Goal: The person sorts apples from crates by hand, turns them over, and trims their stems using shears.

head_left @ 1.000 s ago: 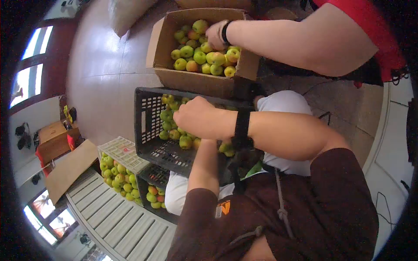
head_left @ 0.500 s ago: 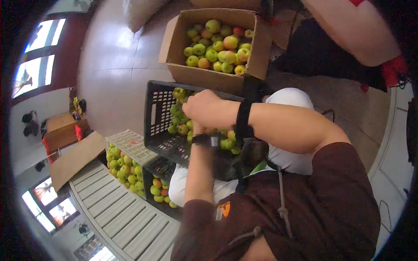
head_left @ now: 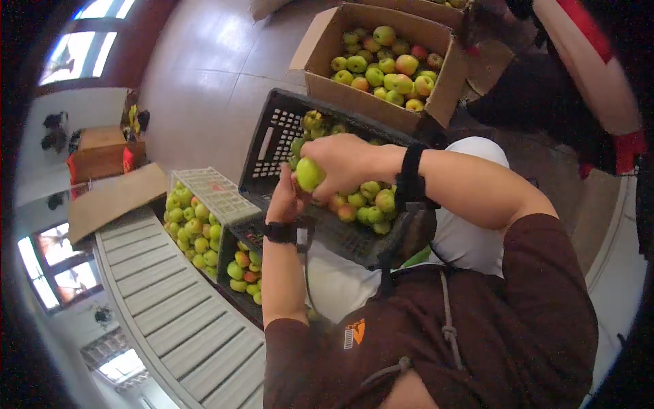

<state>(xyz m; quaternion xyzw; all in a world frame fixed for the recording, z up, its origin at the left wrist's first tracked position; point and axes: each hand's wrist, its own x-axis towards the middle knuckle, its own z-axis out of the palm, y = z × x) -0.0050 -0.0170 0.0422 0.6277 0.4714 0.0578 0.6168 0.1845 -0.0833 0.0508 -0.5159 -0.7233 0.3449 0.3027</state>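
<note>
A green apple (head_left: 310,175) is in my right hand (head_left: 343,161), with fingers and thumb wrapped round it. The hand is over a black plastic crate (head_left: 267,146) partly filled with green and reddish apples (head_left: 368,204). Just left of the held apple is my left hand (head_left: 286,198), its visible fingers extended upward and nothing seen in them. My right forearm and hand hide part of the crate's contents.
Beyond the crate stands a cardboard box (head_left: 368,105) of apples. A white crate (head_left: 211,191) and a dark crate (head_left: 238,296) hold more apples beside a slatted bench (head_left: 170,293). Another person's arm (head_left: 586,75) shows at upper right.
My hands, overlapping before, are now apart enough to show a green apple in my right hand. The view has shifted, so the crate and box appear further right.
</note>
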